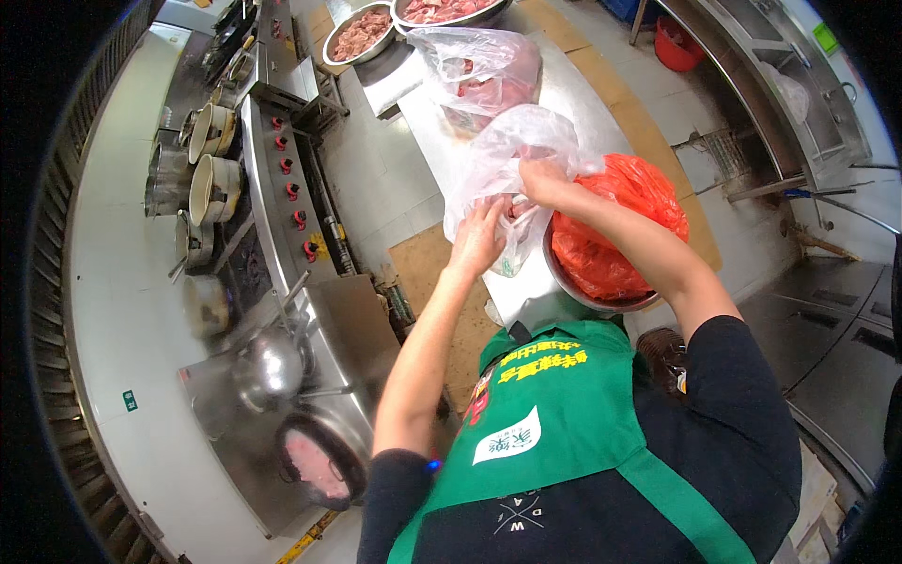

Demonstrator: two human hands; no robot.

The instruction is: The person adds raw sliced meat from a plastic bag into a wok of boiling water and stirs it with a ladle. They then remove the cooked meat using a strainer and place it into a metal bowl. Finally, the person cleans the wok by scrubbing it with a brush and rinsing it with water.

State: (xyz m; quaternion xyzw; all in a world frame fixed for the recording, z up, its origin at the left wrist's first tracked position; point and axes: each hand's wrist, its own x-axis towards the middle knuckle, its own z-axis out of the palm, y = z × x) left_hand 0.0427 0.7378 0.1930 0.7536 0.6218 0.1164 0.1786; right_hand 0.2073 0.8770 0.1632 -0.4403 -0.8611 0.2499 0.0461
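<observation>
A thin translucent plastic bag (486,162) with pinkish raw meat inside lies on the stainless steel table (423,120) in front of me. My left hand (480,236) is on the bag's near left side, fingers bent over the film. Farther up the same bag, my right hand (544,182) grips the gathered plastic, its fingertips partly hidden. Beside my right forearm, a red plastic bag (599,240) fills a metal bowl (564,278); its contents cannot be seen. Just beyond my hands sits another clear bag (486,67) of raw meat.
Two metal bowls of raw meat, one pale (363,34) and one redder (444,10), stand at the table's far end. To the left runs a stove (271,204) with red knobs and several pots (215,190). A sink (810,120) and a red bucket (676,46) are on the right.
</observation>
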